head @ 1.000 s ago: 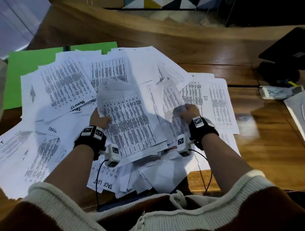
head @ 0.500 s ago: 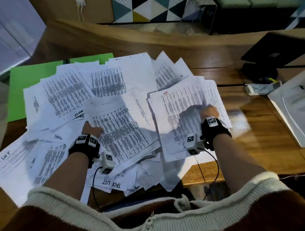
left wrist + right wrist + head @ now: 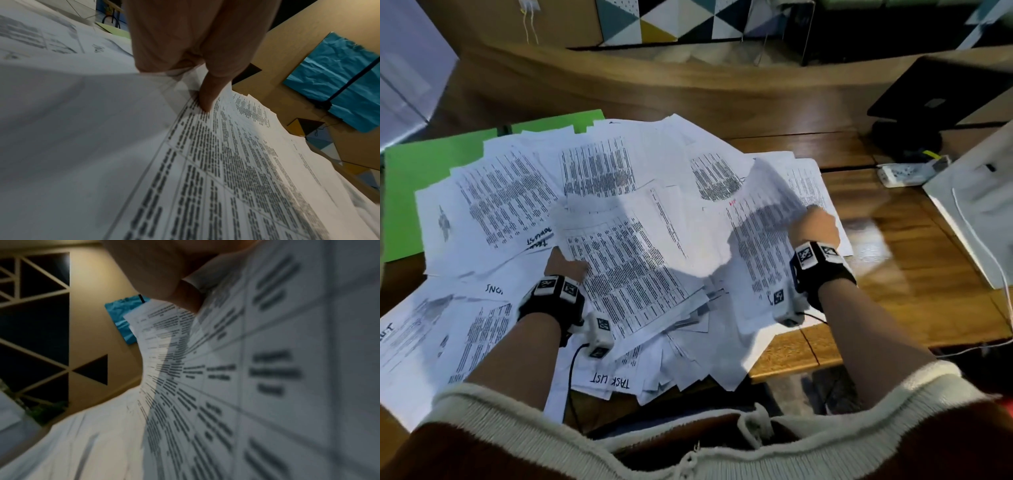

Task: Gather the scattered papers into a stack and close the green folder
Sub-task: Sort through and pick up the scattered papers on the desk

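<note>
Gathering is under way: the left hand (image 3: 566, 265) pinches the central sheaf (image 3: 626, 270) while the right hand (image 3: 813, 226) grips sheets (image 3: 760, 253) just right of it, to merge next.

Scattered papers (image 3: 599, 185) were spread over the open green folder (image 3: 417, 171) and wooden table (image 3: 914, 274). One bundle was gripped by each hand, left (image 3: 565, 265) and right (image 3: 813, 226).

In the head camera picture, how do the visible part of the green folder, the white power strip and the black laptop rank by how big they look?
1. Green folder, largest, though papers cover much of it.
2. Black laptop, cut off by the picture's edge.
3. White power strip, clearly smallest.
</note>
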Demonstrator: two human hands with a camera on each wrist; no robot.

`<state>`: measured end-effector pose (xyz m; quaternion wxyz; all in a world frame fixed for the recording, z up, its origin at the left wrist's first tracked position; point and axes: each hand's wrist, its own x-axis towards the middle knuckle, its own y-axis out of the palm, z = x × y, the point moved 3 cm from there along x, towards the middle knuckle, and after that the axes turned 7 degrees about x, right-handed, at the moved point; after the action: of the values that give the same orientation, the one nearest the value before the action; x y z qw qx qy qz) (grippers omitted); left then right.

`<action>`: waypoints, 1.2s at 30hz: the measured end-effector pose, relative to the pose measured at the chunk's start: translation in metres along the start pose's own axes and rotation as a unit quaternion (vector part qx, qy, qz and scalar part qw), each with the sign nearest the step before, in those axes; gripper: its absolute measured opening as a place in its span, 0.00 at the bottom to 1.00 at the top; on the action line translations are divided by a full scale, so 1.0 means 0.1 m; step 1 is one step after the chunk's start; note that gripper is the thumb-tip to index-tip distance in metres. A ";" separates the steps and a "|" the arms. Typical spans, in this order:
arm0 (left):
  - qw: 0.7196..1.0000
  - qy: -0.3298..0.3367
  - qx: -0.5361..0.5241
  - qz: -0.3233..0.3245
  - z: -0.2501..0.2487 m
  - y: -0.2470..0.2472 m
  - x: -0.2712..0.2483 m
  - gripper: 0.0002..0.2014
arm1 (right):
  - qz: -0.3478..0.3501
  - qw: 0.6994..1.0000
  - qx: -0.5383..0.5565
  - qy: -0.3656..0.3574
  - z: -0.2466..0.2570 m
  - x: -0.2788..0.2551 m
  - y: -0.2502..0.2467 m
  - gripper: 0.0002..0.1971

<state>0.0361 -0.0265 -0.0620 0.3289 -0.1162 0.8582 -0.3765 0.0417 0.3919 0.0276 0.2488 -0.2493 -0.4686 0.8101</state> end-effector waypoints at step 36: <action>1.000 -0.007 -0.021 0.010 -0.28 0.20 0.34 0.26 | 0.304 0.952 0.012 -0.010 0.65 1.00 0.75 0.32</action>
<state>-0.0070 -0.0118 -0.0781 0.3360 -0.1172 0.8649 -0.3540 -0.0879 0.3812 -0.0274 -0.0113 -0.3691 -0.3633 0.8554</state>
